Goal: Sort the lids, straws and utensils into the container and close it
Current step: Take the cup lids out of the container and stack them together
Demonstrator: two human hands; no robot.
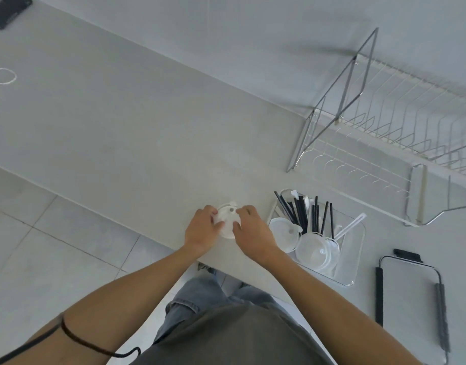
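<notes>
The pale desk [116, 122] runs wide in front of me, its near edge cutting across above the tiled floor [42, 233]. Along the far right stands a wire dish rack [384, 122], white and metal, well apart from where I work. Nearer to me, right of my forearm, the clear container [357, 262] sits open on the desk, and its clear lid with dark clips [410, 299] lies flat on the desk to the right of it, apart from it. Inside the container, the black straws [303, 214] lean together toward the far end, a white straw [350, 226] slants across the right side, and several translucent cup lids [313, 250] are stacked on edge in the near half (some white utensils may be tucked behind the straws, but I cannot make them out clearly). My left hand [201, 233] and my right hand [253, 230] are close together just left of the container, both gripping a small stack of white lids [226, 219] that rests on the desk near its front edge; my fingers pinch it from either side, thumbs over the top. A dark cord [76, 338] wraps my left forearm. Far off at the top left corner lies a dark phone [9, 11], and below it a thin white loop of string [4, 75].
</notes>
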